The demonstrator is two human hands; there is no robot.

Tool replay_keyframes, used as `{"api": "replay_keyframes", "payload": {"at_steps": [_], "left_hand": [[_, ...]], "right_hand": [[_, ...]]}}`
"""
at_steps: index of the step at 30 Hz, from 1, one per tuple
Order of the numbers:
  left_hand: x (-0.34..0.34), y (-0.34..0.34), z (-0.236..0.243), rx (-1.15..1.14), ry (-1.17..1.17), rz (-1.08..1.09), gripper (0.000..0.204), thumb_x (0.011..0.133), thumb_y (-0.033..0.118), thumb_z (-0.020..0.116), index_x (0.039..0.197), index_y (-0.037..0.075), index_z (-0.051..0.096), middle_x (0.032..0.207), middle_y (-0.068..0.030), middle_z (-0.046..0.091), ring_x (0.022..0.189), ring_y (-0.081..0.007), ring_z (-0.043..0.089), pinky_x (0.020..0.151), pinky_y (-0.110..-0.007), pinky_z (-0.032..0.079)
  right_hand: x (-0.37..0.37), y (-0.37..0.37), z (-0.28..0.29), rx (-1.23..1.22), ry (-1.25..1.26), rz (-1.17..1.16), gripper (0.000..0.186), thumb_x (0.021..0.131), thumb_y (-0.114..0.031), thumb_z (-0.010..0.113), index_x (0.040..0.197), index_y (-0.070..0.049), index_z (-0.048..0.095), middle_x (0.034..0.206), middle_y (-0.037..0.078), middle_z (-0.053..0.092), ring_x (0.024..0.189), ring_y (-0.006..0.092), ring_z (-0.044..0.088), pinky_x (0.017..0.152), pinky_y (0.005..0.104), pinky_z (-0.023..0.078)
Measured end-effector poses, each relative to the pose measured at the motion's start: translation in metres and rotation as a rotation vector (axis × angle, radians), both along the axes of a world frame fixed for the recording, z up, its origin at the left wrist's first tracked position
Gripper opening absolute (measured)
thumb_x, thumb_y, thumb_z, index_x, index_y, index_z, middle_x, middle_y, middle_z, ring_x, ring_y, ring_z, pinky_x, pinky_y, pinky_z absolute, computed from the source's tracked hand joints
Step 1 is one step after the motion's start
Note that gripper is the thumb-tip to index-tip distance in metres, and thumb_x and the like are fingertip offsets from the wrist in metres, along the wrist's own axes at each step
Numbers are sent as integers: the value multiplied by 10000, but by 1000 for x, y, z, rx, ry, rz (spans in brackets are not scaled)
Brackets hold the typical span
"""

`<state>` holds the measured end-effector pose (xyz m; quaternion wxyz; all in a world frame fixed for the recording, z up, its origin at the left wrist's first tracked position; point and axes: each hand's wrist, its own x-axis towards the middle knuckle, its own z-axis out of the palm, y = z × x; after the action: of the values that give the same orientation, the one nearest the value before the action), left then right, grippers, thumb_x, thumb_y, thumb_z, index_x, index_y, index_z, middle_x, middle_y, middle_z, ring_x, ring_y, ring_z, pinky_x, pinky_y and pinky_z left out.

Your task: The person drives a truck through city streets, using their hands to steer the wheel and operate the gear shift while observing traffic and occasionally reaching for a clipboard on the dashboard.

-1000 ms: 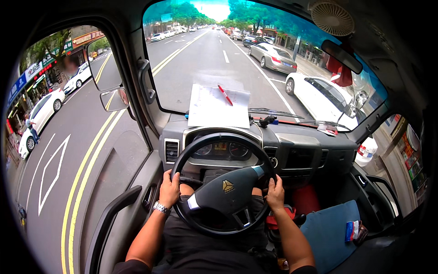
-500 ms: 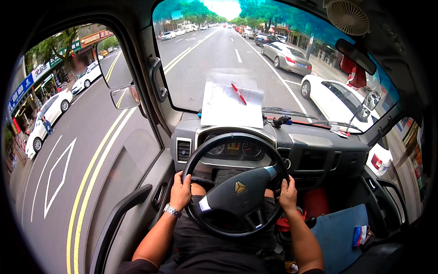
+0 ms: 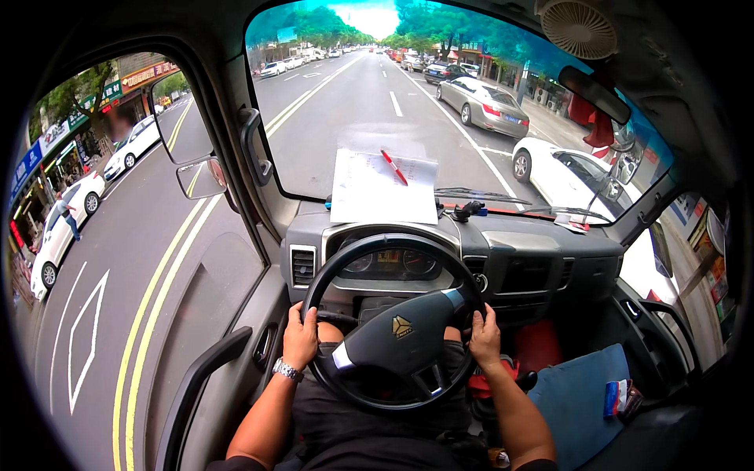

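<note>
Wheel (image 3: 399, 330) stands above the lap (image 3: 334, 404), grasped on its sides by the left hand (image 3: 299, 339) and right hand (image 3: 484, 339). Beyond the paper (image 3: 375, 195) on the dash (image 3: 510, 242), road (image 3: 345, 106) runs on: steering looks under way, what is left unclear

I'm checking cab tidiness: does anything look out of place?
White papers and a red pen lie atop the dashboard beyond the steering wheel, overlapping the lower windshield in this view; odd, since nothing visible secures them.
</note>
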<state>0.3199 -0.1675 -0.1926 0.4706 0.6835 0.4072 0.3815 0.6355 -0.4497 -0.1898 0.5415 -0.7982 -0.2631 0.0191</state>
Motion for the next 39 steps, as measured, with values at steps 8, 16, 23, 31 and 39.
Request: {"api": "replay_keyframes", "payload": {"at_steps": [8,16,23,31,39], "left_hand": [[-1,6,-7,-205,-209,-91,428,1108,380,610,1326,12,582,867,-19,657,683,-85,617,581,-278,522],[-3,11,-11,-631,-417,-255,351,1032,438,712,1115,101,665,933,38,622,790,-95,570,742,-259,483],[-6,-3,10,-706,-470,-254,380,1032,373,694,1208,38,712,1076,-33,741,934,-136,692,847,-282,547],[-6,74,-37,-377,-323,-243,444,1076,329,614,1373,10,695,1325,-70,722,1231,-170,650,1068,-306,460],[33,67,12,-241,-183,-358,395,1033,344,674,1269,27,688,1096,11,677,1019,-98,591,925,-248,453]], "right_hand": [[-17,-8,-5,17,-56,-23,543,1136,-371,524,1479,46,468,892,167,744,728,231,736,681,386,560],[-18,-39,-55,172,88,75,524,1157,-342,480,1536,1,366,1054,101,662,737,171,682,653,317,577],[-22,-48,-30,-133,9,41,577,1123,-428,507,1445,44,426,1128,367,696,1106,560,652,932,538,519],[82,-76,-68,-142,251,17,499,1138,-332,486,1584,-111,457,1035,95,729,791,157,705,628,326,572],[269,-109,-168,-621,-26,-496,657,1066,-205,512,1687,-299,318,762,157,731,572,225,689,544,414,564]]}}
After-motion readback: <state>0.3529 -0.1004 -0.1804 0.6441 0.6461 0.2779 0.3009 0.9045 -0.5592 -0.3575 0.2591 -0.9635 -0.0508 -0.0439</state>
